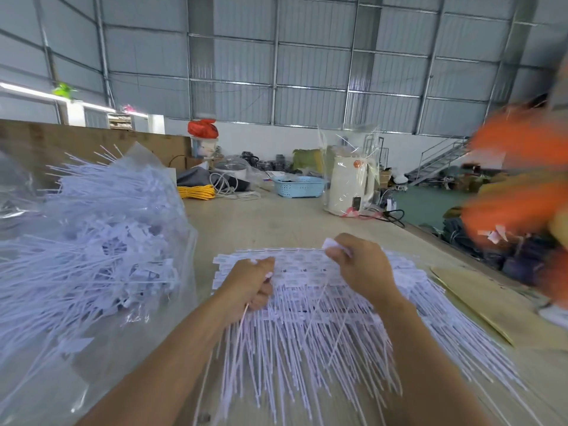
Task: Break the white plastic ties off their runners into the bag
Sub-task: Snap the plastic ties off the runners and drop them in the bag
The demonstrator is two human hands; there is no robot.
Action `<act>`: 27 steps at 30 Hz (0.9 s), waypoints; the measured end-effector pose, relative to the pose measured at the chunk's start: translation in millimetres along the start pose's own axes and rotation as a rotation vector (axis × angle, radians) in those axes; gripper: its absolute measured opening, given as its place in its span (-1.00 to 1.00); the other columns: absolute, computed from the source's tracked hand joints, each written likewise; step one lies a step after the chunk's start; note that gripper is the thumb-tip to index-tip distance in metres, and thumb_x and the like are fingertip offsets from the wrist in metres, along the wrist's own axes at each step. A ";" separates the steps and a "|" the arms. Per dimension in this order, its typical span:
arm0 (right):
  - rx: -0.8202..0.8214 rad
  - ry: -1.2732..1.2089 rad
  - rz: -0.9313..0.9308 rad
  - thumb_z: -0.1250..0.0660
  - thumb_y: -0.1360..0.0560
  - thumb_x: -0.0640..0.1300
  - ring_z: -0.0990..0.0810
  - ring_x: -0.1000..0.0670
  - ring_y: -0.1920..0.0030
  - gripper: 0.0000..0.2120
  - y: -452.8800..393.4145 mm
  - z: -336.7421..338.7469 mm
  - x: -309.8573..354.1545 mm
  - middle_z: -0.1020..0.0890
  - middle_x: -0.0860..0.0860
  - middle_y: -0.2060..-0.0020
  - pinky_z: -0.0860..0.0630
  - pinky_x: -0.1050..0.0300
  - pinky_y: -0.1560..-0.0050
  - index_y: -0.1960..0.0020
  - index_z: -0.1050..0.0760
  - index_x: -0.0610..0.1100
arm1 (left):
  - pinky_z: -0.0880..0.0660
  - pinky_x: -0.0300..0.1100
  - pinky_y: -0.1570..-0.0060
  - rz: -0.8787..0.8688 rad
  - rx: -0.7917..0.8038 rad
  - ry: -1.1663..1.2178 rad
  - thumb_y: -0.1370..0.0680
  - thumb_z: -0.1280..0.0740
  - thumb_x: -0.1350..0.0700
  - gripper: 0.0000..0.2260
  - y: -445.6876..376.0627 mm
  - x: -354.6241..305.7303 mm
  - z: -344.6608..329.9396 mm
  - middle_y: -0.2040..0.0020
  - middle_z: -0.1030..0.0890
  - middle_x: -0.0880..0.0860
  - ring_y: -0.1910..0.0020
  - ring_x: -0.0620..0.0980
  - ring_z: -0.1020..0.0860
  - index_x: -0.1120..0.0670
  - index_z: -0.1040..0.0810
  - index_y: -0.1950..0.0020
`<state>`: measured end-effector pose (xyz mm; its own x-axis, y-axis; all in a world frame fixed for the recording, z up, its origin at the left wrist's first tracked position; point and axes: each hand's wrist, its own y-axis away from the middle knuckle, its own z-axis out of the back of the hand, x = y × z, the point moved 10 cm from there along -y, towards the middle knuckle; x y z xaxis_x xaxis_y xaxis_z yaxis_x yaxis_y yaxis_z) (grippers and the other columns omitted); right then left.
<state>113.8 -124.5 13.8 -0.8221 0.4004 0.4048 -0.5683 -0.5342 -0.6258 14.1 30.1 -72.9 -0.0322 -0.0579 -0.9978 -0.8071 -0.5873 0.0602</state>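
A stack of white plastic ties on their runners (pixel 307 302) lies flat on the table in front of me, tails fanning toward me. My left hand (pixel 250 285) is curled round a few thin tie tails at the stack's left side. My right hand (pixel 359 265) pinches the flat head tag of one white tie (pixel 333 245), lifted a little above the stack's far edge. To the left stands a clear plastic bag (pixel 92 241) heaped with loose white ties.
A wooden table (pixel 261 219) carries a cream kettle in plastic wrap (pixel 350 186), a blue basket (pixel 299 186), yellow cord (pixel 196 192) and clutter at the back. A blurred person in orange (pixel 522 195) is at the right. A brown envelope (pixel 479 299) lies right of the stack.
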 end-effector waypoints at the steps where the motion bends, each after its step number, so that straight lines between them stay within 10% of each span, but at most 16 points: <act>1: -0.029 -0.178 -0.031 -0.28 -0.55 -0.13 -0.35 -0.01 0.34 -0.74 -1.2 6.6 -3.4 -0.38 -0.04 0.39 -0.25 0.12 0.29 0.28 -0.34 -0.16 | -0.08 -0.46 0.68 -0.003 0.008 0.079 -0.64 -0.20 0.05 -0.66 -1.0 -0.5 1.8 0.63 -0.25 -0.06 0.73 -0.16 -0.17 0.07 -0.29 0.33; 6: 0.144 -0.678 0.050 -0.34 -0.51 -0.22 -0.38 0.21 0.49 -0.85 2.0 -9.1 42.9 -0.51 -0.03 0.44 -0.29 0.38 0.38 0.22 -0.49 -0.24 | -0.20 -0.36 0.63 -0.092 0.041 0.211 -0.61 -0.16 -0.07 -0.68 -0.5 -7.6 -7.5 0.44 -0.40 0.06 0.66 -0.11 -0.26 0.13 -0.47 0.17; 11: 0.268 -0.532 0.053 -0.42 -0.44 -0.22 -0.46 0.24 0.36 -0.90 7.1 -35.9 51.1 -0.53 0.11 0.34 -0.38 0.28 0.24 0.17 -0.50 -0.21 | -0.18 -0.35 0.59 -0.147 0.200 0.208 -0.46 -0.05 -0.36 -0.39 6.4 -19.9 -35.4 0.47 -0.37 0.06 0.60 -0.09 -0.27 0.18 -0.52 0.14; 15: 0.224 -0.410 0.078 -0.45 -0.39 -0.25 -0.43 0.22 0.26 -0.70 5.0 -37.4 52.0 -0.46 0.04 0.09 -0.36 0.45 0.20 0.17 -0.40 0.10 | -0.37 -0.26 0.47 -0.182 0.191 0.084 -0.54 -0.19 -0.21 -0.56 13.2 -16.6 -42.5 0.25 -0.49 0.20 0.42 -0.02 -0.43 0.13 -0.63 0.06; 20: 0.318 -0.430 0.020 -0.49 -0.38 -0.15 -0.43 0.18 0.18 -0.69 8.0 -42.3 41.7 -0.48 0.04 0.02 -0.36 0.48 0.17 -0.07 -0.48 -0.03 | -0.30 -0.28 0.53 -0.254 0.002 0.098 -0.63 -0.18 0.01 -0.74 9.7 -23.9 -18.4 0.46 -0.50 0.10 0.58 -0.07 -0.41 0.19 -0.44 0.10; 24: 0.374 -0.405 0.014 -0.36 -0.50 -0.14 -0.48 0.12 0.32 -0.93 9.7 -44.2 40.4 -0.55 0.02 0.25 -0.41 0.25 0.21 0.14 -0.54 -0.11 | -0.23 -0.31 0.59 -0.264 -0.035 0.074 -0.62 -0.19 -0.02 -0.71 8.6 -27.7 -6.1 0.56 -0.46 0.02 0.64 -0.10 -0.36 0.16 -0.43 0.16; 27: 0.439 -0.404 0.048 -0.35 -0.51 -0.14 -0.41 0.09 0.47 -0.75 15.6 -51.6 46.1 -0.46 0.04 0.47 -0.34 0.29 0.36 0.33 -0.47 -0.12 | -0.24 -0.35 0.61 -0.231 0.016 0.067 -0.62 -0.22 0.01 -0.73 11.5 -22.0 -15.3 0.56 -0.44 0.00 0.65 -0.10 -0.35 0.13 -0.39 0.21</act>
<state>68.7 -75.9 -11.6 -0.7459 0.0994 0.6586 -0.4208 -0.8368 -0.3502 14.6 12.3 -49.9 0.1929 0.0232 -0.9809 -0.7978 -0.5783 -0.1705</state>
